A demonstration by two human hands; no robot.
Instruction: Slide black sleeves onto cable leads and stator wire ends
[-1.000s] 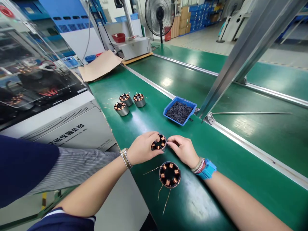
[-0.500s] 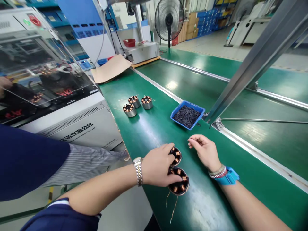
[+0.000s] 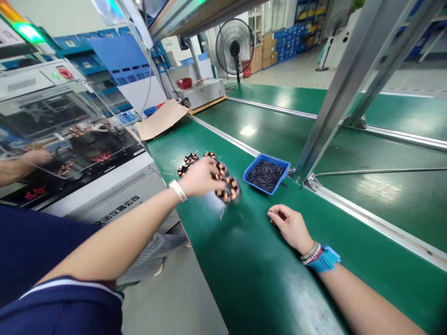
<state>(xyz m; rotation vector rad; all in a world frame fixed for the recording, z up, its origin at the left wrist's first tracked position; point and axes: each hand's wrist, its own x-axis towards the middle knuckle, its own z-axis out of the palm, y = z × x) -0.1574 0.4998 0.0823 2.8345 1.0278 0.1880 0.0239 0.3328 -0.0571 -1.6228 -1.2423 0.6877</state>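
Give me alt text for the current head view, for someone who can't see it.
A person's left hand holds two copper-wound cores over a green bench, with three similar cores just beyond. The right hand, curled, is nearer the viewer than a blue tray of thin black pieces.

Near table (image 3: 251,284): bare passage between the left edge and the right hand (image 3: 288,228).
Mid-table: left hand (image 3: 199,180), gripping two wound cores (image 3: 228,190), bars the way to the far cores (image 3: 190,158) by the left edge.
Right rail (image 3: 377,222): blue tray (image 3: 257,187) and metal post (image 3: 344,83) obstruct.
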